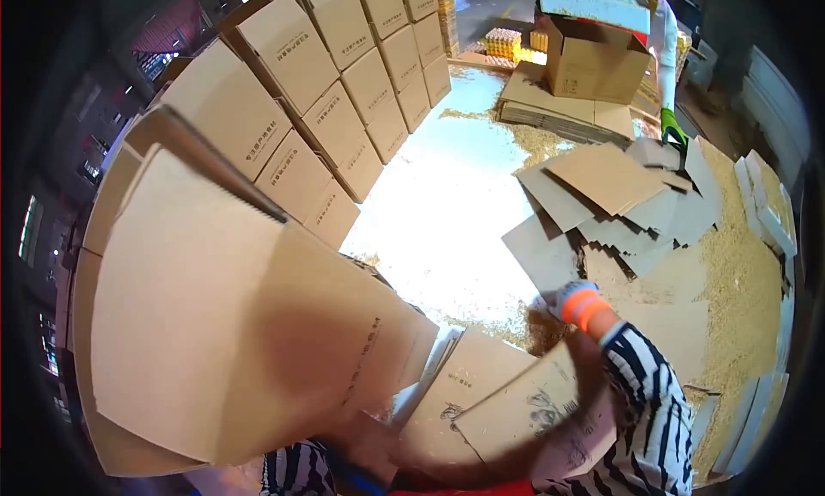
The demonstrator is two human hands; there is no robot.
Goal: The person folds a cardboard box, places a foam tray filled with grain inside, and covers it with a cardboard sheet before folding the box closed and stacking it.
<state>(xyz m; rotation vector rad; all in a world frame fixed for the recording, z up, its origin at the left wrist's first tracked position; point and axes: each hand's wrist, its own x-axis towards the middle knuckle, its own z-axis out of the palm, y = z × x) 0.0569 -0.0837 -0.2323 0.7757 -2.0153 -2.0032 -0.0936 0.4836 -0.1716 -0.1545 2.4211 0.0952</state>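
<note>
My right hand [571, 302], in a white glove with an orange band, reaches to a grey cardboard sheet [537, 251] at the lower left of a loose pile of sheets [606, 178]. Its fingertips are at the sheet's lower edge, too small to make out clearly. A large open cardboard box [258, 324] fills the left foreground. My left hand is hidden behind this box; only a striped sleeve shows at the bottom edge. Flattened printed cartons [490, 380] lie just in front of my body.
Stacked closed boxes [292, 49] line the left side of the table [438, 212]. At the back, an open box [597, 66] stands on flat cardboard [550, 109], near another person with a green-cuffed glove [674, 128]. Yellowish shavings [739, 324] cover the right side.
</note>
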